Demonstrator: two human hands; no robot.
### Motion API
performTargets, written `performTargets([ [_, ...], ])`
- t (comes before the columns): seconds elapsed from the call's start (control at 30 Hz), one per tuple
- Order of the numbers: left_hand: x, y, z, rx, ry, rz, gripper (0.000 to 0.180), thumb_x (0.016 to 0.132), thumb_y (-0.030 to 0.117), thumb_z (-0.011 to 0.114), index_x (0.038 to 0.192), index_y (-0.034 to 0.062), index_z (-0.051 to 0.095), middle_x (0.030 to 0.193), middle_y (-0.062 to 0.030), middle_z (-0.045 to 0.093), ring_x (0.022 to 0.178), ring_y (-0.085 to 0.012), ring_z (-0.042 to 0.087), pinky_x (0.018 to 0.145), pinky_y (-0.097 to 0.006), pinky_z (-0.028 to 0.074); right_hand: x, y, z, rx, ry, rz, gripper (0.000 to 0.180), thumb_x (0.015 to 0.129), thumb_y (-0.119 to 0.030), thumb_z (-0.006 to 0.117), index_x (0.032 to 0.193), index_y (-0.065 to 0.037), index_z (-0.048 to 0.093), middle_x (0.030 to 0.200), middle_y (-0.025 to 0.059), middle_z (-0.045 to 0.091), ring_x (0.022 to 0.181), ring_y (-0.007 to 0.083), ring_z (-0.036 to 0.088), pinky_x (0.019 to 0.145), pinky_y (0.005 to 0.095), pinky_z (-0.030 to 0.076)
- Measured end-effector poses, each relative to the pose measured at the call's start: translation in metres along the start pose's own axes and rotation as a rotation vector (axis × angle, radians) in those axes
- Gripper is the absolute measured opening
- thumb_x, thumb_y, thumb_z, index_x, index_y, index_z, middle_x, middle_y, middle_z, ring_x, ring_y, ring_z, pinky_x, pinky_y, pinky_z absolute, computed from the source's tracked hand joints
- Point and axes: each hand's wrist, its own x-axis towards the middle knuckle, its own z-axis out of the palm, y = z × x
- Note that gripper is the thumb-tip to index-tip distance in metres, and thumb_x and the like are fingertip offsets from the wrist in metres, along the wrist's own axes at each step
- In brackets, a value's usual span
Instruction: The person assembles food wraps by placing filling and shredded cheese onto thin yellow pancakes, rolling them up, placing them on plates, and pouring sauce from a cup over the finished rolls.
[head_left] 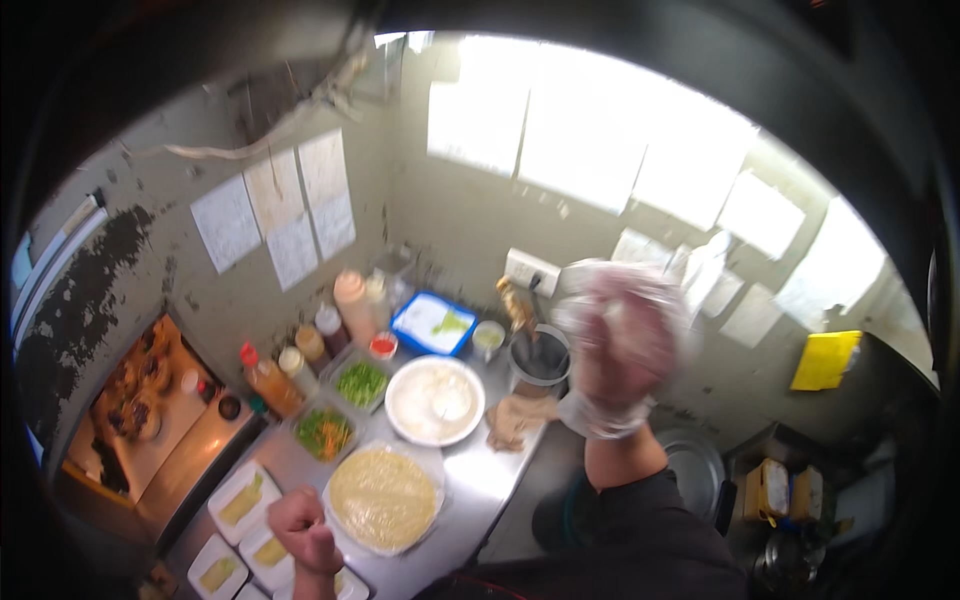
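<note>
My right hand (625, 345) is raised in front of the wall in a loose clear plastic glove. It is smeared by motion, so its fingers cannot be made out. My left hand (303, 528) is bare and curled into a fist, with nothing seen in it. It is above several white trays (240, 500), each with a pale yellow piece of food and some green. Beside it lies a round plate of thin yellow sheets (383, 497) under clear film. Behind that stands a white bowl (434, 400) of white food.
Tubs of chopped greens (361, 384) and shredded carrot with greens (324, 434) stand near sauce bottles (270, 380). Along the back are a blue-rimmed tray (434, 324), a grey container (540, 358) and a brown cloth (520, 418). A lit opening (160, 410) is at left.
</note>
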Motion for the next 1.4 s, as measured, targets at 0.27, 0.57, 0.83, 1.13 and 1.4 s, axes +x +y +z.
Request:
performTargets([
  [0.27, 0.108, 0.166, -0.017, 0.371, 0.011, 0.843, 0.063, 0.088, 0.065, 0.054, 0.098, 0.0028, 0.062, 0.096, -0.015, 0.05, 0.09, -0.0248, 0.048, 0.077, -0.037, 0.038, 0.313, -0.046, -0.142, -1.833, -0.172, -0.729, 0.049, 0.093, -0.024, 0.059, 0.137, -0.005, 0.049, 0.137, 0.0196, 0.053, 0.118, 0.0307, 0.056, 0.096, 0.048, 0.051],
  [0.57, 0.177, 0.225, -0.035, 0.186, 0.099, 0.825, 0.008, 0.084, 0.004, 0.069, 0.091, 0.0045, 0.065, 0.088, -0.0079, 0.063, 0.083, -0.0191, 0.061, 0.078, -0.032, 0.047, 0.419, -0.064, -0.12, -1.512, -0.278, 0.366, 0.047, 0.09, -0.045, 0.06, 0.119, -0.009, 0.068, 0.131, 0.0166, 0.062, 0.119, 0.0333, 0.061, 0.1, 0.0444, 0.049],
  [0.83, 0.195, 0.273, -0.001, 0.045, 0.064, 0.789, 0.038, 0.093, 0.036, 0.068, 0.121, 0.0097, 0.065, 0.11, -0.0101, 0.068, 0.099, -0.0213, 0.065, 0.091, -0.037, 0.049, 0.407, -0.047, -0.139, -1.367, -0.256, 0.112, 0.037, 0.088, -0.036, 0.065, 0.112, -0.009, 0.072, 0.123, 0.0178, 0.067, 0.116, 0.0324, 0.064, 0.097, 0.0432, 0.052],
  [1.13, 0.184, 0.267, 0.0, 0.338, 0.234, 0.727, 0.058, 0.095, 0.04, 0.066, 0.14, 0.0052, 0.053, 0.126, -0.0164, 0.063, 0.112, -0.0263, 0.063, 0.095, -0.039, 0.049, 0.365, 0.059, -0.043, -1.331, -0.753, 0.3, 0.029, 0.078, -0.018, 0.074, 0.106, -0.009, 0.076, 0.114, 0.0161, 0.071, 0.112, 0.0317, 0.067, 0.089, 0.044, 0.057],
  [1.4, 0.202, 0.237, -0.033, 0.428, 0.279, 0.517, 0.059, 0.098, 0.037, 0.062, 0.147, 0.0095, 0.044, 0.136, -0.0181, 0.058, 0.121, -0.0264, 0.059, 0.099, -0.042, 0.049, 0.362, 0.076, -0.034, -1.24, -0.655, 0.363, 0.031, 0.086, -0.018, 0.065, 0.114, -0.008, 0.07, 0.118, 0.0147, 0.069, 0.112, 0.0295, 0.066, 0.091, 0.0424, 0.055],
])
